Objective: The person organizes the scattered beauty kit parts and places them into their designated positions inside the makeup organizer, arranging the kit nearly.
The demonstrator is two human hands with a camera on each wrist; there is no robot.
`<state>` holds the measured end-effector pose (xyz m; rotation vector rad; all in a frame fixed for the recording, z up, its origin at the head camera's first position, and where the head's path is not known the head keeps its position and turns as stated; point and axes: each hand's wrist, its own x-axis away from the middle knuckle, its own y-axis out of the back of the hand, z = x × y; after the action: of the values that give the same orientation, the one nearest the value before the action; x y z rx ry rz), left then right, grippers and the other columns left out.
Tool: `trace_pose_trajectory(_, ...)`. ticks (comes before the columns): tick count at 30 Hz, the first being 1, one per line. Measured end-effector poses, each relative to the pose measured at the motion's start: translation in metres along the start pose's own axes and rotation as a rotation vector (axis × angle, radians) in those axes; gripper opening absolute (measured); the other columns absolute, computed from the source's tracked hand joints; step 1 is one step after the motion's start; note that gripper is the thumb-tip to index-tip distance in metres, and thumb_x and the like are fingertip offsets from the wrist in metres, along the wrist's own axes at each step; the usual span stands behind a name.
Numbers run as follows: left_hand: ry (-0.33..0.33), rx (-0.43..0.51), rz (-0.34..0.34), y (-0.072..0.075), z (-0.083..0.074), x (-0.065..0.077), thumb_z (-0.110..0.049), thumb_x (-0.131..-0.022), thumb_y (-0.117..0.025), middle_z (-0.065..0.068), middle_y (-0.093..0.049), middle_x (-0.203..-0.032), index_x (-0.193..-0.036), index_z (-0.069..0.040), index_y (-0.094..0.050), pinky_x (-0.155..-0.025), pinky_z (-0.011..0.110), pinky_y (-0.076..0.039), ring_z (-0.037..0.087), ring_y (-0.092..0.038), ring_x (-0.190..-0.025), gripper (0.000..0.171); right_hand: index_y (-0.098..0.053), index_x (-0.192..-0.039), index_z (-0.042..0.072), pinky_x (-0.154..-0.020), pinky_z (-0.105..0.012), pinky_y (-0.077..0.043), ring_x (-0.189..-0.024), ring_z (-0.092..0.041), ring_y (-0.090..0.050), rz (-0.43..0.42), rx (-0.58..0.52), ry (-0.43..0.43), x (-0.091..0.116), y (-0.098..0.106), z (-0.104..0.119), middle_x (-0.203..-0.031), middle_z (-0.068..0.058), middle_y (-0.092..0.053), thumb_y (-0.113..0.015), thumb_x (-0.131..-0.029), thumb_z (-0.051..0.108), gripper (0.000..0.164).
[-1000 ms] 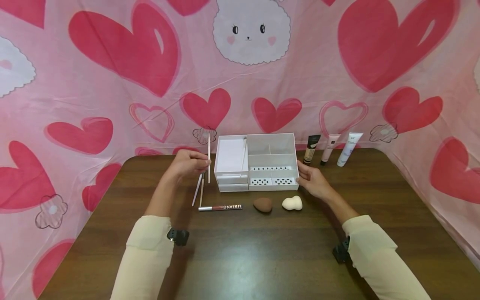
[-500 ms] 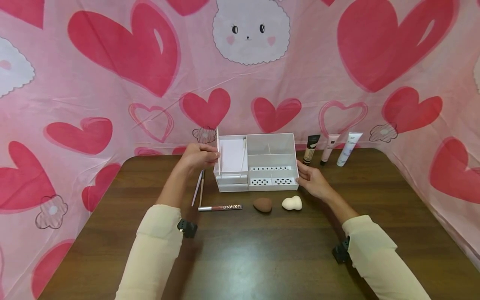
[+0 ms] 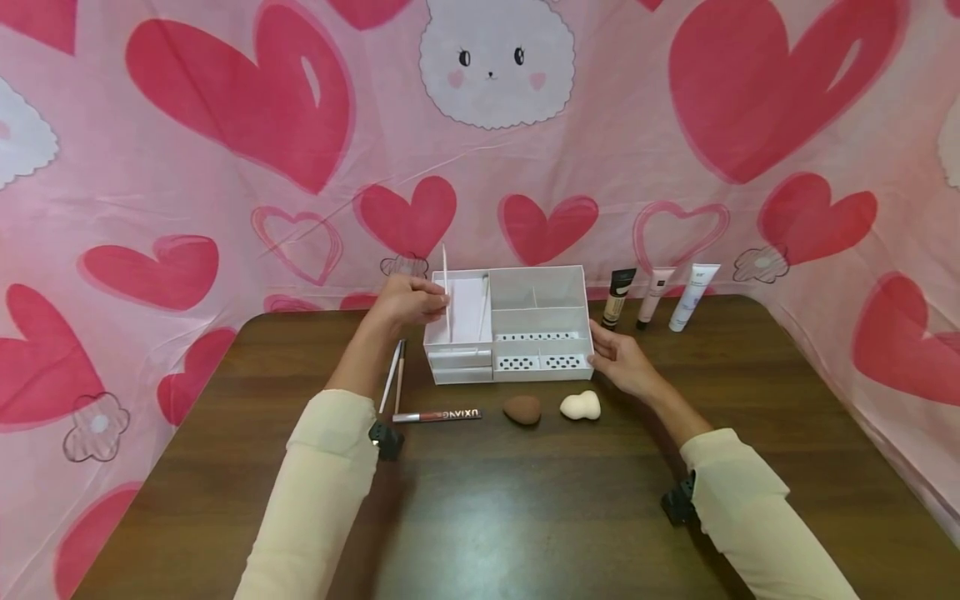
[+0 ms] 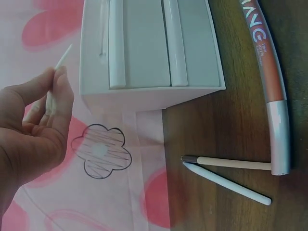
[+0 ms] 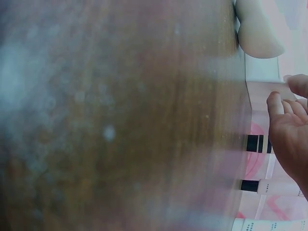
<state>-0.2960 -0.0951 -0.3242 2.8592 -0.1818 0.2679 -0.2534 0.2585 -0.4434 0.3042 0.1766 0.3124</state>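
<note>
L hand [image 3: 411,300]: fingertips pinch a slim white stick [image 3: 446,279] approx. mid-length; remaining fingers folded loosely, per L wrist view. R hand [image 3: 621,360]: fingers unclenched, laid along the R side of the organizer [image 3: 517,287], apparently bracing it; pressure can't be judged. Stick loc.: in line w/ the organizer's L bin [image 3: 467,310] in head view, near its L wall; whether the lower end is inside or touches the floor, can't tell. Caution: (1) a two-finger pinch on a thin round shaft may let it roll or tilt, esp. if the lower end catches the bin rim; (2) drifting R could knock the second stick [image 3: 483,308], which leans in the same bin; (3) excess R-hand push could slide the organizer, spoiling alignment; (4) a low L forearm could sweep the loose pencils [image 3: 400,379] or the lip tube [image 3: 437,416] lying below it. Orientation: long axis near-vert. in head view, w/ a slight lean, top a touch L of bottom; upper end projects above the organizer's back edge, lower end points down toward the bin. L wrist view shows one tip protruding past the pinch, angled away from the palm. Tip type: n/a, too small to tell.
</note>
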Motion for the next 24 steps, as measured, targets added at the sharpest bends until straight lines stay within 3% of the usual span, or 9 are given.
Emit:
trace_pose_trajectory(8,0.052,-0.009,0.026,-0.007,-0.003,-0.01,0.0,-0.094,-0.065,-0.004,-0.063,-0.07,-0.126,0.015,-0.062,-0.062,0.016,-0.056,0.005,-0.06,-0.063,0.036,-0.018,-0.154,-0.016,-0.107,-0.027,-0.043,-0.144,-0.05,-0.031,-0.007,0.005,0.002,-0.002,0.0,-0.003,-0.16,-0.036,-0.022,-0.047,-0.095,-0.017,0.066)
trace_pose_trajectory(17,0.082,-0.068,0.067,-0.016,-0.003,-0.014,0.002,-0.093,-0.065,-0.001,-0.061,-0.076,-0.122,0.015,-0.064,-0.061,0.016,-0.055,0.005,-0.059,-0.064,0.032,-0.017,-0.154,-0.016,-0.106,-0.025,-0.043,-0.144,-0.05,-0.03,-0.005,-0.01,0.011,-0.001,0.0,-0.003,-0.16,-0.036,-0.021,-0.046,-0.095,-0.018,0.065)
trace_pose_trajectory(24,0.124,-0.073,0.106,-0.023,-0.004,-0.019,0.002,-0.093,-0.065,-0.002,-0.061,-0.068,-0.122,0.015,-0.063,-0.059,0.015,-0.054,0.006,-0.059,-0.061,0.032,-0.017,-0.154,-0.016,-0.107,-0.027,-0.043,-0.145,-0.05,-0.03,-0.006,-0.006,0.003,-0.001,0.0,-0.004,-0.16,-0.036,-0.021,-0.046,-0.095,-0.017,0.065)
